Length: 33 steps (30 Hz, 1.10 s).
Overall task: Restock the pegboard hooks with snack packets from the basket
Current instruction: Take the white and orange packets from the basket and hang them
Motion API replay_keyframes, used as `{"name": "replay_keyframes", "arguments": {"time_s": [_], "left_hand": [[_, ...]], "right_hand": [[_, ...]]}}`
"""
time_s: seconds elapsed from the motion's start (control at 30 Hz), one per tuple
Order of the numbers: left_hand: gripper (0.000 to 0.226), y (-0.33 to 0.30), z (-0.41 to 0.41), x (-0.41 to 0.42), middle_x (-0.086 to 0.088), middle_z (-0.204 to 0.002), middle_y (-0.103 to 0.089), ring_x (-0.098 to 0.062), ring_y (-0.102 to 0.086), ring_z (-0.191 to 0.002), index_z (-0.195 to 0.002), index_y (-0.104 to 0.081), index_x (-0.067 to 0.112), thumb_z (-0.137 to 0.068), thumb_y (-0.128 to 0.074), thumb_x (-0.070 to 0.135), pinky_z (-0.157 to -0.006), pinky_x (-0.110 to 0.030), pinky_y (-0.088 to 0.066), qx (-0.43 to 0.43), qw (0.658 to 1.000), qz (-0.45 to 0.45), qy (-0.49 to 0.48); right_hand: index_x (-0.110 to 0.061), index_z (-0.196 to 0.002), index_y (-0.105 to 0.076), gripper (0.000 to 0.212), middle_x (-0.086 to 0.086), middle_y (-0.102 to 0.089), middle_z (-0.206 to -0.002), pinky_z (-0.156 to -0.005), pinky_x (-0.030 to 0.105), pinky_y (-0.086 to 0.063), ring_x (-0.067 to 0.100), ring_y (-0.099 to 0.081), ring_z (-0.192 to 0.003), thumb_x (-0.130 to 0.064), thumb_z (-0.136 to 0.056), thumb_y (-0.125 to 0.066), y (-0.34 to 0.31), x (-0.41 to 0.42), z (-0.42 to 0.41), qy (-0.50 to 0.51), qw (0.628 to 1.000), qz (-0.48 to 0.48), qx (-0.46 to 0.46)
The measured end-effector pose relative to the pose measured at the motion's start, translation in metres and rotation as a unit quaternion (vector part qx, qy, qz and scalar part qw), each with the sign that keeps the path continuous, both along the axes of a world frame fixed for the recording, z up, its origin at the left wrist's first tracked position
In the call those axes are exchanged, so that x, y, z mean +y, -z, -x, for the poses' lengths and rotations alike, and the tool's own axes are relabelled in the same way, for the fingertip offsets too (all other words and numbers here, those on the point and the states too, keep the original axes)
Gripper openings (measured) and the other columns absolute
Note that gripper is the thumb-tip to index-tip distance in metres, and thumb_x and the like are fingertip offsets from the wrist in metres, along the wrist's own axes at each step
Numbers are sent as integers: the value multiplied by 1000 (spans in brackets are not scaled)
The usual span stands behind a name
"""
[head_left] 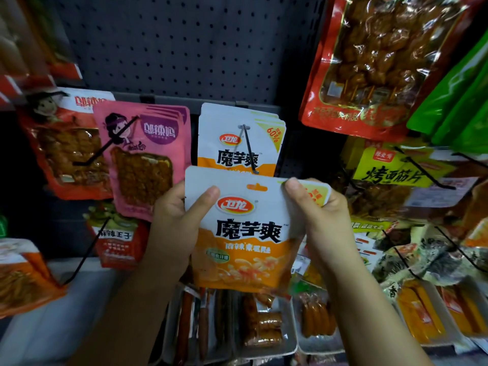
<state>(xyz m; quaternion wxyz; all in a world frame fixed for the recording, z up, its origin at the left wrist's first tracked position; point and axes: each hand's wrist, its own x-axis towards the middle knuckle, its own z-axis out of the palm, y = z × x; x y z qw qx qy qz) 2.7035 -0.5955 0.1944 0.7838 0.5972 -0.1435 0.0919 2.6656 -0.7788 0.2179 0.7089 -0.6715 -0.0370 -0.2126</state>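
Head view shows you gripping the white-and-orange packet (244,228) by its upper corners, left hand (177,223) and right hand (319,215) both pinching it, hang hole (256,186) kept clear just below the hook (249,149) above your hands for threading.

— Any room above the hands?
— Bare pegboard (169,43) high up; nearer, the hook (249,149) and its white packets (237,138) sit just above the held packet (243,228).
— Sides?
— Pink packet (142,159) crowds the left hand (174,223); yellow packets (396,170) and black hooks flank the right hand (322,220).
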Motion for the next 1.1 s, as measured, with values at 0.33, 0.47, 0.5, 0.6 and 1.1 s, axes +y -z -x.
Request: {"name": "replay_keyframes", "arguments": {"time_s": [0.33,0.47,0.5,0.6,1.1], "left_hand": [[16,-13,-4,-5,-3,-93,-76,-23,-72,-85,-99,-71,22,-88,-61,16,-69,-34,-59,33,999,13,-9],[16,-15,-7,-5,-2,-93,-76,-21,-73,-85,-100,-70,21,-89,-60,14,-66,-30,-59,19,1000,3,-17],[16,-15,-8,-5,-2,-92,-76,-20,-73,-84,-100,-70,21,-89,-60,14,-65,-29,-58,17,1000,3,-18],[15,-11,-14,-7,-1,-92,-76,-20,-73,-83,-98,-70,22,-88,-61,17,-66,-31,-59,23,999,-6,-21],[13,16,-75,-7,4,-90,-70,-18,-67,-88,-90,-62,29,-90,-62,16,-78,-32,-54,-17,987,-135,-83]], "right_hand": [[-20,-72,-75,21,9,-76,-83,-77,46,-58,28,-73,-82,-41,-68,-73,-6,7,-11,33,997,-57,32],[-22,-73,-76,15,5,-77,-80,-69,38,-60,24,-74,-79,-38,-75,-75,-6,6,-16,40,997,-57,22],[-22,-73,-76,13,4,-77,-79,-65,34,-59,23,-74,-77,-35,-77,-74,-6,5,-17,38,997,-58,20],[-20,-70,-75,14,2,-76,-74,-56,26,-55,19,-74,-70,-29,-81,-73,-4,5,-21,44,996,-70,26],[-20,-84,-69,4,2,-75,-76,-53,29,-56,17,-70,-66,-22,-88,-67,25,-19,-60,119,989,36,83]]}}
